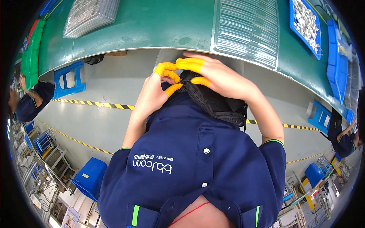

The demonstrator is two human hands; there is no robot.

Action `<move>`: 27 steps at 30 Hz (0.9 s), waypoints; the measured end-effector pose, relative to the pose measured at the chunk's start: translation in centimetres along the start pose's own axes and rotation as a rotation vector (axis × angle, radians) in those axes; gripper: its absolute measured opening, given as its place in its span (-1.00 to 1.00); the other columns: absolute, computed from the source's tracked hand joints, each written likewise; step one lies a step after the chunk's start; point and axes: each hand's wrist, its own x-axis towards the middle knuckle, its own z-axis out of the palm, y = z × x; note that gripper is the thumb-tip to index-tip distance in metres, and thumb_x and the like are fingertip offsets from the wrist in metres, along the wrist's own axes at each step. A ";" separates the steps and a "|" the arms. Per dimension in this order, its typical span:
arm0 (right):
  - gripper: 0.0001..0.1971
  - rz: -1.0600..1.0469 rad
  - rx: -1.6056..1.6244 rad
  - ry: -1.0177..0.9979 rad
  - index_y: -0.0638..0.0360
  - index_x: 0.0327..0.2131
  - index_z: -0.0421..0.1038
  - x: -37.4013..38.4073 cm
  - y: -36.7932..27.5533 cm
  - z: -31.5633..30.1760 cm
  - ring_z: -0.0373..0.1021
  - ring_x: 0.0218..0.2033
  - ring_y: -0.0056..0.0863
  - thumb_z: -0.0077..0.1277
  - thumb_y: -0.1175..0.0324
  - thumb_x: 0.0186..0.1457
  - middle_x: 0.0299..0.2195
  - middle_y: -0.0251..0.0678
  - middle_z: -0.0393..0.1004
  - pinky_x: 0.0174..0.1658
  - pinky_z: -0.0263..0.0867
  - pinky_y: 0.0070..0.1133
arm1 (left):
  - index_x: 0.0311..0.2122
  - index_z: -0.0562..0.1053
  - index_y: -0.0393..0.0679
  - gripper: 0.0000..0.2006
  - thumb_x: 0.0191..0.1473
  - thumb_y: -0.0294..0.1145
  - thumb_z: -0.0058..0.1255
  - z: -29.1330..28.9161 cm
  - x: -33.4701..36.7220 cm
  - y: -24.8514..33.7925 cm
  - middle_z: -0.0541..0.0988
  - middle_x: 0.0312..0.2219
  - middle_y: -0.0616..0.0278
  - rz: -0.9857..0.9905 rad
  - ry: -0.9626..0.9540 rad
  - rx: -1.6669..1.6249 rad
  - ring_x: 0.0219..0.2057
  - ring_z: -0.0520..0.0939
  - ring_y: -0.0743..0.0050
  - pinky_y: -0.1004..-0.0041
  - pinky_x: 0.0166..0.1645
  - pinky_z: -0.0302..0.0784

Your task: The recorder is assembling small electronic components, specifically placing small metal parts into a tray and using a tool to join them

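Note:
Over my lap, just below the bench edge, both hands are close together with yellow finger cots on several fingers. My left hand (pixel 161 79) has its fingers curled and its thumb beside the black mesh bag (pixel 215 98); what lies inside the curl is hidden. From the other side my right hand (pixel 215 72) closes over the bag's top, thumb on the mesh. Its fingertips meet the left fingers. The bag lies against the front of my navy shirt (pixel 182 140), its body hanging toward the right.
A green-topped bench (pixel 152 28) curves ahead, bearing stacked clear trays (pixel 91 17), a ribbed clear tray (pixel 247 30) and a blue bin (pixel 319 53) of small white parts. Blue stools (pixel 70 79) stand beneath its edge. A person (pixel 32 100) sits at far left, another (pixel 346 138) at far right.

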 end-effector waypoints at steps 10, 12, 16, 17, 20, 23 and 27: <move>-0.74 0.107 -0.174 -0.229 0.21 -0.19 0.36 1.7 0.6 1.1 0.27 -0.10 -0.22 -0.08 0.49 -0.04 -0.20 -0.15 0.37 -0.07 0.22 -0.44 | -0.20 0.30 -0.26 -0.59 -0.22 -0.64 0.17 0.4 -0.8 -1.0 0.51 -0.41 0.20 0.058 0.118 -0.006 -0.39 0.56 0.47 0.52 -0.24 0.47; -0.67 0.013 0.062 -0.064 0.18 -0.09 0.27 1.4 1.2 1.7 0.28 -0.14 -0.22 -0.11 0.51 0.00 -0.20 -0.14 0.36 -0.08 0.21 -0.42 | -0.22 0.30 -0.26 -0.60 -0.22 -0.64 0.18 0.5 -0.9 -0.7 0.51 -0.41 0.19 0.108 0.124 0.009 -0.39 0.56 0.46 0.52 -0.24 0.47; -0.56 0.146 0.255 -0.333 0.15 0.04 0.14 2.5 -0.1 0.1 0.27 -0.13 -0.19 -0.20 0.59 0.03 -0.16 -0.14 0.33 -0.06 0.20 -0.42 | -0.24 0.29 -0.23 -0.60 -0.23 -0.61 0.19 0.9 -1.1 -0.8 0.53 -0.44 0.18 0.160 0.162 0.034 -0.40 0.58 0.38 0.48 -0.27 0.47; -0.53 0.029 0.243 -0.259 0.15 0.02 0.20 2.3 1.0 0.9 0.27 -0.15 -0.21 -0.17 0.63 -0.05 -0.18 -0.17 0.34 -0.07 0.21 -0.42 | -0.23 0.29 -0.20 -0.60 -0.23 -0.60 0.19 0.9 -1.2 -0.8 0.53 -0.46 0.17 0.147 0.182 0.041 -0.40 0.59 0.32 0.46 -0.29 0.48; -0.58 -0.046 0.061 -0.230 0.19 -0.11 0.33 2.4 1.5 0.7 0.27 -0.17 -0.22 -0.11 0.64 -0.14 -0.23 -0.20 0.36 -0.06 0.21 -0.41 | -0.26 0.27 -0.19 -0.61 -0.22 -0.60 0.19 0.9 -1.4 -0.7 0.53 -0.47 0.18 0.177 0.219 0.078 -0.42 0.59 0.31 0.44 -0.31 0.48; -0.70 -0.076 -0.156 -0.096 0.16 -0.26 0.43 1.7 0.1 0.5 0.29 -0.22 -0.37 -0.06 0.54 -0.19 -0.32 -0.36 0.38 -0.14 0.28 -0.50 | -0.30 0.28 -0.20 -0.63 -0.22 -0.59 0.20 1.0 -1.3 -0.9 0.53 -0.49 0.18 0.162 0.222 0.111 -0.44 0.59 0.32 0.45 -0.32 0.49; -0.78 -0.211 -0.597 0.026 0.07 -0.39 0.45 0.1 -1.1 0.0 0.27 -0.30 -0.56 -0.08 0.36 -0.21 -0.43 -0.50 0.33 -0.32 0.27 -0.65 | -0.31 0.29 -0.20 -0.65 -0.23 -0.59 0.20 0.8 -1.1 -0.7 0.54 -0.50 0.19 0.194 0.201 0.137 -0.46 0.59 0.34 0.46 -0.33 0.48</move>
